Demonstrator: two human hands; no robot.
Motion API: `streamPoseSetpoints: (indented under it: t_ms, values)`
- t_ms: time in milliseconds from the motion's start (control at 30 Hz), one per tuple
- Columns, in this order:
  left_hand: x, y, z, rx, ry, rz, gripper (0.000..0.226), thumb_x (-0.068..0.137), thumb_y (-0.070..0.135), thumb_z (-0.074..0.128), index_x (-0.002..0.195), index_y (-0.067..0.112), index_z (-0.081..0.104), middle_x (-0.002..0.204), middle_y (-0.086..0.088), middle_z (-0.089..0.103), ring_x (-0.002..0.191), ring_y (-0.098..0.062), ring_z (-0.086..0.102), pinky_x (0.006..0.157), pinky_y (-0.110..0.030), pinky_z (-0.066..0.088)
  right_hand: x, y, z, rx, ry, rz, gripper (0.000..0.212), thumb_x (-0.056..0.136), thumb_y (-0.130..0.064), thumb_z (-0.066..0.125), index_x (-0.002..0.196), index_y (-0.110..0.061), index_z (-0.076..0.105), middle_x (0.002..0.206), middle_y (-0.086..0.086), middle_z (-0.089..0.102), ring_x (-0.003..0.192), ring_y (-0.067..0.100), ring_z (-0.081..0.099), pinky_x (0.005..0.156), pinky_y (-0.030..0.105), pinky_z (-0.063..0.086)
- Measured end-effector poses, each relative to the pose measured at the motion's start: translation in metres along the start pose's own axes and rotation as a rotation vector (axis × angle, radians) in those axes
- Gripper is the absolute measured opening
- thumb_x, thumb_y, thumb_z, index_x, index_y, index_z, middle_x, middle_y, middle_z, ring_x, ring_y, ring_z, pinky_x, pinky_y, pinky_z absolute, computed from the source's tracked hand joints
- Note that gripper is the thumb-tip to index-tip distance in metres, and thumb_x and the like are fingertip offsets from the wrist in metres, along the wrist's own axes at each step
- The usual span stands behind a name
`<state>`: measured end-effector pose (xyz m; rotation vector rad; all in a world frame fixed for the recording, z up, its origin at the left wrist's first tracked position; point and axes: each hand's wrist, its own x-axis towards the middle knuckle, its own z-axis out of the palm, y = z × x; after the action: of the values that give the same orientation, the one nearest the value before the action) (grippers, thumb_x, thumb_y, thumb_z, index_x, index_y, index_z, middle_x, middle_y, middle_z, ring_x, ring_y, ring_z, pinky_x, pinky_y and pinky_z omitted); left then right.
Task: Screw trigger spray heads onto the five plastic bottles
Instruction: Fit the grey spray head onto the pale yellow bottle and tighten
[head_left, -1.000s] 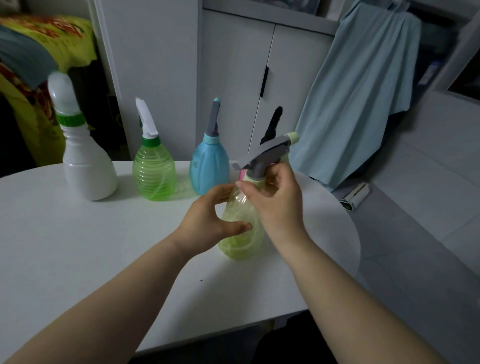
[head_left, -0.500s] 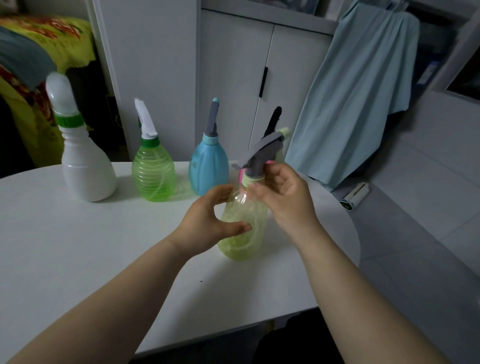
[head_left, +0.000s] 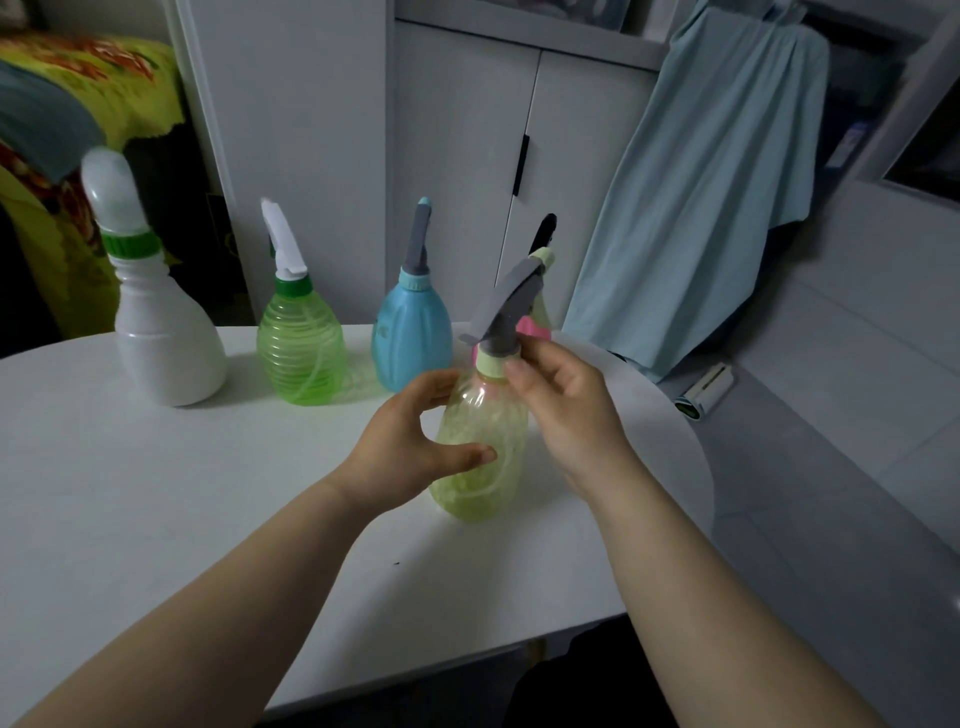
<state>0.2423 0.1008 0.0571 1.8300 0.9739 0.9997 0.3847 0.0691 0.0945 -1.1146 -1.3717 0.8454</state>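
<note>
White table (head_left: 156, 519), seen from above its near edge, with both bare forearms reaching in from below. Left hand (head_left: 400, 447) grips the belly of a yellow-green bottle (head_left: 485, 415), thumb in front and fingers curled round the far side. The bottle stands upright on the table, right of centre. Right hand (head_left: 566, 410) pinches the pale collar (head_left: 491, 364) at the bottle's neck with thumb and curled fingers. Above the collar rises a grey spray head (head_left: 511, 306), its nozzle aimed up and away. Just behind it show a pink part (head_left: 532, 330) and a dark tilted piece (head_left: 543, 234); what they belong to cannot be told. Farther back, three capped bottles stand in a row, apart from one another: blue bottle (head_left: 413, 338), green bottle (head_left: 301, 348), white bottle (head_left: 166, 343). Beyond the table: white cupboard (head_left: 467, 156), hanging pale blue garment (head_left: 717, 197), lint roller (head_left: 706, 389) on the floor at right.
</note>
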Motion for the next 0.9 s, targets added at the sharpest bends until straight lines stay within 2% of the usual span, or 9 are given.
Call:
streamPoseSetpoints:
  t_ms: [133, 233, 400, 467, 533, 633, 700, 800, 900]
  values:
    - [0.0, -0.001, 0.0, 0.015, 0.009, 0.008, 0.064, 0.057, 0.015, 0.081, 0.113, 0.018, 0.05, 0.103, 0.011, 0.055, 0.098, -0.003, 0.051, 0.079, 0.006, 0.034, 0.001, 0.004, 0.009, 0.106, 0.159, -0.026, 0.021, 0.075, -0.008, 0.065, 0.082, -0.026, 0.058, 0.084, -0.007, 0.064, 0.076, -0.001, 0.063, 0.074, 0.015, 0.05]
    - [0.001, -0.001, 0.001, 0.016, 0.014, 0.008, 0.065, 0.056, 0.015, 0.081, 0.113, 0.016, 0.05, 0.104, 0.008, 0.055, 0.099, -0.005, 0.051, 0.078, 0.008, 0.032, -0.001, 0.007, 0.014, 0.078, 0.26, -0.05, 0.027, 0.072, -0.009, 0.068, 0.078, -0.029, 0.051, 0.085, -0.009, 0.061, 0.082, 0.004, 0.062, 0.075, 0.013, 0.051]
    - [0.001, -0.001, 0.001, 0.001, 0.006, 0.013, 0.06, 0.055, 0.015, 0.081, 0.105, 0.026, 0.048, 0.099, 0.016, 0.054, 0.097, 0.0, 0.051, 0.08, 0.006, 0.034, 0.001, 0.003, 0.008, 0.016, 0.005, 0.026, 0.028, 0.084, -0.019, 0.056, 0.111, -0.024, 0.052, 0.117, -0.005, 0.058, 0.109, 0.005, 0.054, 0.093, 0.02, 0.044]
    - [0.001, -0.001, 0.002, 0.006, 0.007, 0.012, 0.062, 0.055, 0.016, 0.081, 0.107, 0.024, 0.048, 0.101, 0.014, 0.055, 0.098, -0.001, 0.052, 0.082, -0.002, 0.037, 0.002, 0.001, 0.008, -0.002, 0.002, -0.002, 0.021, 0.082, -0.016, 0.059, 0.096, -0.032, 0.058, 0.097, -0.014, 0.063, 0.091, -0.005, 0.058, 0.081, 0.014, 0.046]
    - [0.0, -0.001, 0.003, 0.023, 0.017, 0.009, 0.067, 0.055, 0.017, 0.081, 0.113, 0.018, 0.048, 0.106, 0.008, 0.055, 0.101, -0.006, 0.051, 0.087, -0.014, 0.036, 0.003, 0.0, 0.014, 0.006, 0.132, -0.044, 0.027, 0.075, -0.011, 0.066, 0.081, -0.034, 0.055, 0.085, -0.018, 0.06, 0.078, -0.011, 0.057, 0.071, 0.008, 0.044]
    - [0.0, -0.002, 0.004, 0.036, 0.027, 0.019, 0.07, 0.056, 0.017, 0.081, 0.117, 0.014, 0.047, 0.106, 0.008, 0.052, 0.101, -0.005, 0.049, 0.081, -0.001, 0.035, 0.003, 0.003, 0.025, -0.06, 0.3, -0.073, 0.038, 0.068, -0.011, 0.072, 0.077, -0.035, 0.043, 0.083, -0.018, 0.053, 0.072, -0.02, 0.051, 0.063, -0.001, 0.039]
    - [0.0, -0.002, 0.004, 0.035, 0.02, 0.022, 0.07, 0.055, 0.016, 0.081, 0.116, 0.013, 0.047, 0.106, 0.007, 0.053, 0.101, -0.006, 0.049, 0.078, 0.006, 0.032, 0.003, 0.005, 0.023, -0.049, 0.268, -0.036, 0.038, 0.07, -0.015, 0.071, 0.085, -0.035, 0.043, 0.096, -0.012, 0.054, 0.085, -0.018, 0.05, 0.068, -0.001, 0.04]
    - [0.001, -0.003, 0.003, 0.023, 0.011, 0.017, 0.066, 0.055, 0.017, 0.082, 0.112, 0.015, 0.048, 0.106, 0.005, 0.054, 0.101, -0.009, 0.05, 0.078, 0.004, 0.034, 0.0, 0.006, 0.011, 0.05, 0.074, 0.067, 0.039, 0.079, -0.023, 0.062, 0.116, -0.025, 0.047, 0.127, -0.001, 0.053, 0.116, 0.005, 0.049, 0.095, 0.02, 0.042]
    - [0.001, -0.002, 0.003, 0.006, 0.012, 0.013, 0.064, 0.055, 0.017, 0.081, 0.109, 0.018, 0.048, 0.105, 0.007, 0.054, 0.102, -0.009, 0.051, 0.083, -0.008, 0.035, -0.001, 0.003, 0.002, 0.049, -0.014, 0.053, 0.018, 0.083, -0.025, 0.056, 0.099, -0.032, 0.061, 0.097, -0.013, 0.066, 0.097, 0.0, 0.059, 0.086, 0.018, 0.047]
